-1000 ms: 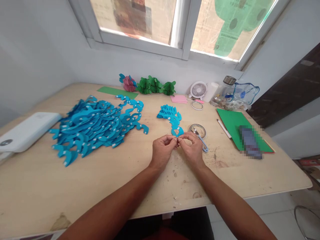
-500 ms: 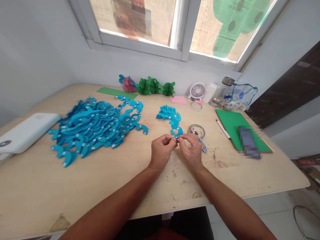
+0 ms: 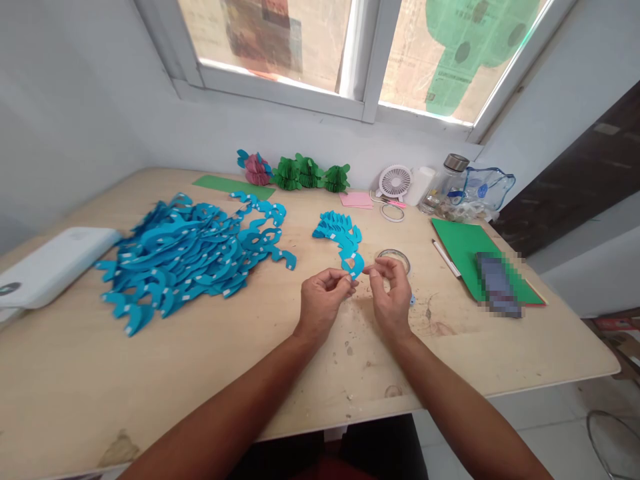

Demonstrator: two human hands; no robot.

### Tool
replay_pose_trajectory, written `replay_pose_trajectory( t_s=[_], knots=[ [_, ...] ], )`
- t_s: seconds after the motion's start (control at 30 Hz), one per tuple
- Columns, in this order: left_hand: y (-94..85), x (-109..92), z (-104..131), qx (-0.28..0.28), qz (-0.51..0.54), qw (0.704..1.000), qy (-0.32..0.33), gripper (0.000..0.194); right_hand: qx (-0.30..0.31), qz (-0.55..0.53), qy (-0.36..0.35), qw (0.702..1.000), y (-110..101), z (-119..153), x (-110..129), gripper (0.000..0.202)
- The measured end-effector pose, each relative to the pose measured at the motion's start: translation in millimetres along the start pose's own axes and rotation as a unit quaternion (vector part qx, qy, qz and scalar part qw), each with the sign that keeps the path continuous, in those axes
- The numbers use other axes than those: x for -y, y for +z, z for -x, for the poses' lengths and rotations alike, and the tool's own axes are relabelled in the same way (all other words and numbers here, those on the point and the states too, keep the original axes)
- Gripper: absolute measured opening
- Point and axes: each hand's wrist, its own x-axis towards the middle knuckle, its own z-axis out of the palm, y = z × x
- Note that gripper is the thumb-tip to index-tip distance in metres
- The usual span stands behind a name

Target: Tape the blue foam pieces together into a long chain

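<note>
My left hand (image 3: 327,293) pinches the near end of a blue paper chain (image 3: 353,264) made of curved pieces with small white patches. The chain runs away from me and bunches into folds at its far end. Just to the right, my right hand (image 3: 391,291) is apart from the paper, thumb and forefinger pressed together; anything between them is too small to make out. Behind that hand lies a roll of tape (image 3: 395,252), partly covered. Only the blue end of a cutter knife (image 3: 413,301) shows beside it.
A large heap of blue paper chains (image 3: 185,250) lies left, by a white power bank (image 3: 55,263). Along the wall stand green paper ornaments (image 3: 307,172), a small fan (image 3: 395,181) and a bottle (image 3: 445,183). Green sheets (image 3: 463,250) and a pen (image 3: 447,258) lie right.
My right hand has moved off the paper to the right and now covers most of the cutter knife. My left hand keeps its pinch on the chain's end.
</note>
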Motion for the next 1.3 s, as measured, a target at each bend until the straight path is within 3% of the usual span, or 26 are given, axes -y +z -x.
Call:
replay_pose_trajectory(
  t_s=[0.3,0.67,0.9,1.13,1.3],
  knots=[
    [0.0,-1,-1,0.041,-0.016,0.999,-0.007,0.007,0.135,-0.016,0.064,0.989,-5,-11,-9,0.014],
    [-3.3,1,-6,0.087,0.007,0.996,-0.031,0.016,0.151,-0.077,0.088,0.982,-7,-13,-13,0.023],
    [-5.1,1,-7,0.085,0.005,0.996,-0.034,0.017,0.135,-0.041,0.078,0.987,-7,-14,-15,0.019],
    [-6.9,1,-10,0.023,0.006,1.000,0.005,0.038,0.113,0.035,0.030,0.993,-4,-9,-9,0.019],
    [-7.6,-2,-9,0.021,0.001,1.000,0.019,0.040,0.108,0.095,-0.033,0.989,-1,-3,-7,0.018]
  ],
)
